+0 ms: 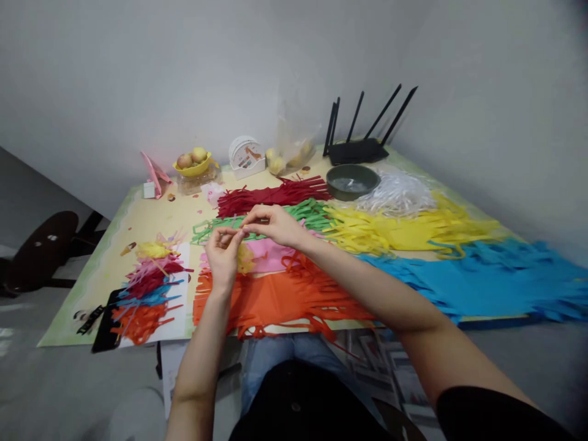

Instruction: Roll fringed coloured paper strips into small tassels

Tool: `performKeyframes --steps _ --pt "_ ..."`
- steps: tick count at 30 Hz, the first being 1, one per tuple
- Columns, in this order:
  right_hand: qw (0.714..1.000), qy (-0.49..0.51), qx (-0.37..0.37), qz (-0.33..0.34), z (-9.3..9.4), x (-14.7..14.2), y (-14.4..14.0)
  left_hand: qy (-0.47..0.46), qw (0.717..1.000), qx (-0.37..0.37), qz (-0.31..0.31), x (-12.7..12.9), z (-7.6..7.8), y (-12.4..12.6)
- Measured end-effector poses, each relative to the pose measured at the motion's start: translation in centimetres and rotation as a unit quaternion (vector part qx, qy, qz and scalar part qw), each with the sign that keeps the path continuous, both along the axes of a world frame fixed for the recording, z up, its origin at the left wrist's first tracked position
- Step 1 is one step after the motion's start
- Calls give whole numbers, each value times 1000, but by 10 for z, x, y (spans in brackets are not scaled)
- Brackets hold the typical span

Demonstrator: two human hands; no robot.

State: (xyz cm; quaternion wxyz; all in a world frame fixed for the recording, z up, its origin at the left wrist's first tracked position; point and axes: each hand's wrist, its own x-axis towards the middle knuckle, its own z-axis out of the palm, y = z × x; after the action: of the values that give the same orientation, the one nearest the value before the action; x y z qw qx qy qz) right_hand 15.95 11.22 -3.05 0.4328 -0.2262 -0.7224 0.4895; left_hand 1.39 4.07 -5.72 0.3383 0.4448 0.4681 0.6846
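My left hand (222,254) and my right hand (274,225) meet at the fingertips above the coloured sheets. Both are closed in a pinch, and whatever is between the fingertips is too small to make out. Just below them shows a yellow piece (247,260); I cannot tell whether it hangs from the fingers or lies on the pink fringed sheet (269,256). Under my hands and forearms are a green fringed sheet (312,213) and an orange fringed sheet (271,297). To the left, small fringed bundles (149,288) in yellow, pink, red, blue and orange lie in a column on white paper.
Behind are dark red strips (275,195), a dark bowl (353,182), white strips (399,195) and a black router (357,150). Yellow (408,229) and blue fringed sheets (491,282) lie right. A fruit bowl (192,165), white holder (247,158) and pink stand (155,174) are far left.
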Motion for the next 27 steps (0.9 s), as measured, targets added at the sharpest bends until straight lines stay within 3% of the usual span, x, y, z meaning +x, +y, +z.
performKeyframes --steps 4,7,10,15,19,22,25,27 --pt "999 -21 23 43 0 0 -5 -119 978 -102 -135 -7 0 -7" --pt "996 -44 49 61 0 -2 -12 -148 957 -150 -200 -15 0 -14" --pt "996 -51 65 46 -1 -7 -19 -147 952 -174 -205 -24 -1 -24" --pt "994 -52 83 -40 -6 -25 -31 -136 952 -186 -201 -35 -10 -35" --pt "994 -45 64 -73 -13 -27 -27 97 976 -169 -98 -72 -15 -31" --pt "992 -34 23 -120 -22 -1 -1 201 972 -122 12 -136 6 -20" --pt "964 -146 68 -209 -39 35 28 300 935 -33 189 -210 38 -3" --pt "914 -311 135 -224 -54 50 42 370 897 -2 241 -244 46 10"
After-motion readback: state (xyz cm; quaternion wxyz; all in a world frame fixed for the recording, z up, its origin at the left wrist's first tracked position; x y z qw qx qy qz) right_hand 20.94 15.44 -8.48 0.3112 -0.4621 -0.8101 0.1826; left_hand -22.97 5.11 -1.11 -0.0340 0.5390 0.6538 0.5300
